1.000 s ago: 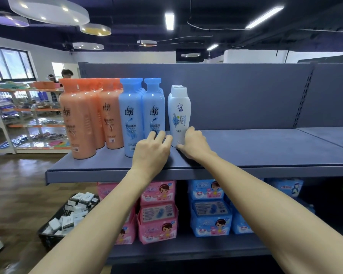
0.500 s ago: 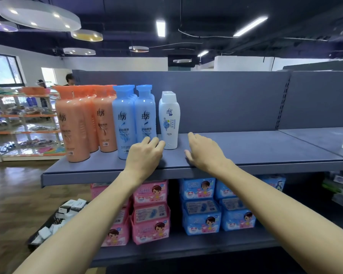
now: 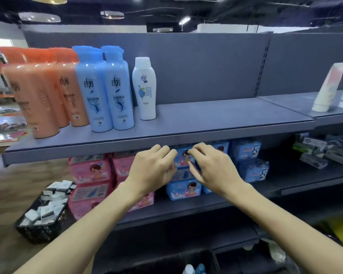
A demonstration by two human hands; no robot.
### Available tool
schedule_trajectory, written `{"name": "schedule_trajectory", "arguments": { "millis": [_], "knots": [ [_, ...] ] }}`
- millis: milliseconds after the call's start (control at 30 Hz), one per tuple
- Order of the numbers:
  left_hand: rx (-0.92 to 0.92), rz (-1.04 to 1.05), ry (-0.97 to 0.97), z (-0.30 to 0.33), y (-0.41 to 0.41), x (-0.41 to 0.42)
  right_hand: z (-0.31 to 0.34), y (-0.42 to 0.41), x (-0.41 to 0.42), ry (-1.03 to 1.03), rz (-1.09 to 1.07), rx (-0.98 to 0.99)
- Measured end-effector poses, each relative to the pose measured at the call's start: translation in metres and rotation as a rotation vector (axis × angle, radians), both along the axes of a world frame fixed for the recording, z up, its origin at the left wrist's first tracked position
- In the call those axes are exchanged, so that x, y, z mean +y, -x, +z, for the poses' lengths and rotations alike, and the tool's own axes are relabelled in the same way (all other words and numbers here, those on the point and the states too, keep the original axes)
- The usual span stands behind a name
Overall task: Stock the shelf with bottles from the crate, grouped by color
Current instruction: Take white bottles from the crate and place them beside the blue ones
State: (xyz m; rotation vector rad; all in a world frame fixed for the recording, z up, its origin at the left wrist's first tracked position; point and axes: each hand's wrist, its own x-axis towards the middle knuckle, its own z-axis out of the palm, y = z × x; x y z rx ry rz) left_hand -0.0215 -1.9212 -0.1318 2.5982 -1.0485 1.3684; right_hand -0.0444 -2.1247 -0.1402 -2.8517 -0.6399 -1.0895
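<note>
Left hand: I see my left hand (image 3: 153, 171) hanging in front of the shelf (image 3: 216, 119), just below its front edge, fingers (image 3: 167, 153) loosely curled, nothing in them.
Right hand: my right hand (image 3: 212, 169) hangs just beside the left, fingers (image 3: 198, 150) bent and relaxed, holding nothing.
Orange group: orange bottles (image 3: 48, 95) stand upright at the shelf's left end, packed close together.
Blue group: two blue bottles (image 3: 105, 91) stand side by side, right of the orange ones.
White bottle: one white bottle (image 3: 144, 89) stands upright just right of the blue pair, set a little further back.
Crate: at the bottom edge I've got a dark crate (image 3: 166, 262), with a white cap and a blue cap showing inside.
Lower shelf: pink packs (image 3: 91, 173) and blue packs (image 3: 249, 161) are stacked behind my hands.
Far right: pale tubes (image 3: 329, 88) stand on the neighbouring shelf.
Floor: a black basket (image 3: 40, 232) of small white boxes.
</note>
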Motion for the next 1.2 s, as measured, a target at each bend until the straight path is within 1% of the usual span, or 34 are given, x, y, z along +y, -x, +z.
{"name": "schedule_trajectory", "arguments": {
  "millis": [233, 367, 567, 700, 800, 867, 933, 1067, 1200],
  "knots": [
    [0.262, 0.035, -0.049, -0.084, 0.006, -0.02, -0.075, 0.015, -0.028, -0.016, -0.064, 0.22],
    [0.45, 0.079, -0.08, -0.132, 0.021, -0.03, -0.123, 0.025, -0.037, -0.033, -0.094, 0.347],
    [0.764, 0.176, -0.124, -0.223, 0.059, -0.044, -0.216, 0.046, -0.043, -0.007, -0.137, 0.625],
    [0.944, 0.267, -0.092, -0.279, 0.086, -0.051, -0.276, 0.062, -0.045, 0.012, -0.157, 0.831],
    [1.129, 0.369, -0.059, -0.316, 0.104, -0.057, -0.316, 0.069, -0.046, 0.012, -0.159, 0.967],
    [1.247, 0.462, -0.089, -0.341, 0.115, -0.058, -0.342, 0.074, -0.047, 0.007, -0.178, 1.05],
    [1.315, 0.507, -0.121, -0.366, 0.126, -0.056, -0.368, 0.079, -0.049, 0.003, -0.198, 1.131],
    [1.425, 0.548, -0.121, -0.408, 0.143, -0.05, -0.416, 0.096, -0.048, -0.018, -0.244, 1.254],
    [1.452, 0.561, -0.11, -0.44, 0.157, -0.045, -0.464, 0.115, -0.04, -0.049, -0.262, 1.367]
  ]
}}
